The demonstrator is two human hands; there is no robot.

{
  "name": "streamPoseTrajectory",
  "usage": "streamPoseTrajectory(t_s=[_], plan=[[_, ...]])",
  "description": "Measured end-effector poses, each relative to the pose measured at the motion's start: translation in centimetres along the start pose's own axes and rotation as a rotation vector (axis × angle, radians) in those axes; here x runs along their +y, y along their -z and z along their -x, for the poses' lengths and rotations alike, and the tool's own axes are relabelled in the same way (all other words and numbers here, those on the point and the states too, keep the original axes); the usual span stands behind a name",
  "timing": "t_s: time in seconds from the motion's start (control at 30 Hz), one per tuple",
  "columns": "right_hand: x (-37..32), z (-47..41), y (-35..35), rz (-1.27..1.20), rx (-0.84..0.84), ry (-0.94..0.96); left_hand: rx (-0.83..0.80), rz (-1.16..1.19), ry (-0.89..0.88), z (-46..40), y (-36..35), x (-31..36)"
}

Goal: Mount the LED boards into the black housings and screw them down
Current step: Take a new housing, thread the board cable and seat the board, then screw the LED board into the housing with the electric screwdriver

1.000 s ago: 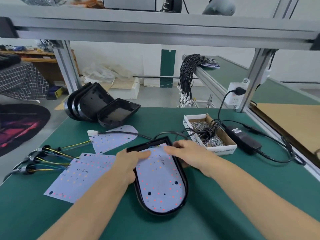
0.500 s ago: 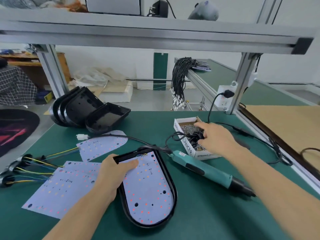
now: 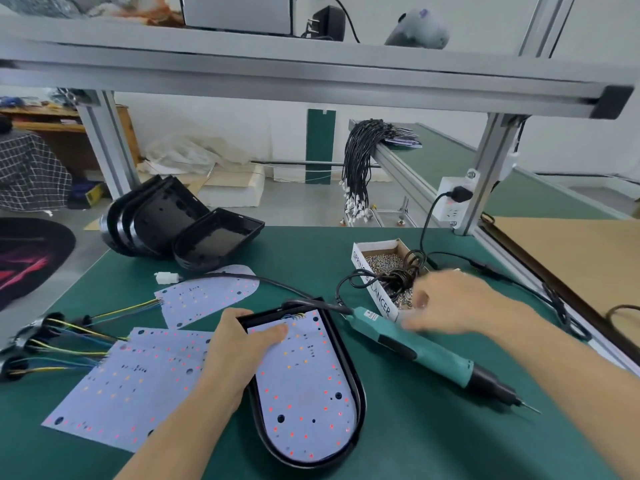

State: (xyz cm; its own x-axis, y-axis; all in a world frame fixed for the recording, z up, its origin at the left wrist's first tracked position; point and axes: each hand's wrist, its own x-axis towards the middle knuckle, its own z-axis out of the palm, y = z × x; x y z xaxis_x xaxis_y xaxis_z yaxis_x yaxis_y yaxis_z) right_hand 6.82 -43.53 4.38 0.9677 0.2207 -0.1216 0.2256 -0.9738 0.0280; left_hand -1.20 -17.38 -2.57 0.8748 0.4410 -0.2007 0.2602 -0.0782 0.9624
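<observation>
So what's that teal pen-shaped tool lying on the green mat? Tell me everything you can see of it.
The teal tool looks like an electric screwdriver: a long plastic-looking teal body with a black grip panel, a black nose and a thin metal bit pointing toward the near right. It lies flat on the green mat, angled, just right of the black housing. A black cable runs from its far end. The blurred right hand hovers over that end; whether it touches is unclear.

Your right hand [image 3: 446, 303] is motion-blurred over the screw box [image 3: 375, 268], so you cannot tell whether its fingertips pinch a screw. Your left hand [image 3: 235, 355] hides the housing's [image 3: 358, 403] left rim. The loose LED boards' [image 3: 138, 386] markings are too small to read.
</observation>
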Motion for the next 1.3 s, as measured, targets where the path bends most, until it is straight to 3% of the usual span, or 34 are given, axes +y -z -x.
streamPoseTrajectory(t_s=[0.1,0.3,0.43,0.57,0.73,0.87,1.03,1.17,1.3], plan=[[0.8,3.9,-1.4,-0.136,-0.159,-0.002,-0.023,0.001,0.008,-0.2,0.0,0.2],[1.5,5.6,-3.6,-0.116,-0.182,0.036,-0.055,-0.051,-0.009,-0.2,0.0,0.3],[1.0,5.0,-3.8,-0.365,-0.211,0.035,-0.131,-0.108,-0.011,-0.1,-0.1,0.9],[1.6,5.9,-2.7,-0.815,-0.039,-0.020,-0.161,-0.069,-0.002,0.5,-0.1,0.9],[5.1,5.7,0.5,-1.390,0.331,-0.066,-0.084,-0.034,-0.008,1.0,-0.7,0.9],[8.0,5.2,2.8,-1.671,0.630,-0.072,-0.028,0.021,-0.011,1.1,-1.2,0.7],[9.7,5.2,2.0,-1.922,0.573,-0.020,0.081,0.039,-0.039,0.4,-1.7,0.8],[10.5,5.8,0.7,-2.126,0.563,-0.012,0.022,-0.135,-0.067,0.0,-1.4,0.8],[10.7,6.5,0.6,-2.130,0.577,0.114,-0.029,-0.283,-0.062,-0.1,-0.8,1.4]])
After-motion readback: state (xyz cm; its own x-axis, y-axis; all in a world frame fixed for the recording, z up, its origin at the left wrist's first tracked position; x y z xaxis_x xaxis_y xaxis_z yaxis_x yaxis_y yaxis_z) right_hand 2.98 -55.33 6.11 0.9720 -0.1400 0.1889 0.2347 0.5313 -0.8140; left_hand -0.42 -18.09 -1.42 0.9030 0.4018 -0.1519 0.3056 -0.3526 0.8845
